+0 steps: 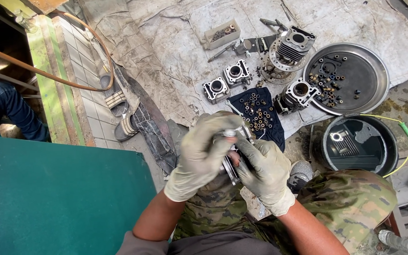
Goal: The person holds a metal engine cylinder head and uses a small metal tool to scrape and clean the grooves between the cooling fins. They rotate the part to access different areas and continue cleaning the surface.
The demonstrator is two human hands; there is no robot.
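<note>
Both my hands wear dirty light gloves and hold one metal engine part (232,163) above my lap. My left hand (203,153) wraps over its top and left side. My right hand (265,170) grips it from the right and below. Only a finned edge and a shiny upper piece of the part show between the fingers. Just beyond my hands lies a dark blue cloth (260,127) covered with several small brass and dark bushings (257,111).
On the grey ground sheet lie finned engine cylinders (216,89) (237,73) (294,97) (294,45), a round metal tray (376,92) of small parts, a black tub (359,144) of dark liquid, a small box (220,34) of bits. A green surface (57,198) fills the lower left; another person's jeans leg (3,111) at left.
</note>
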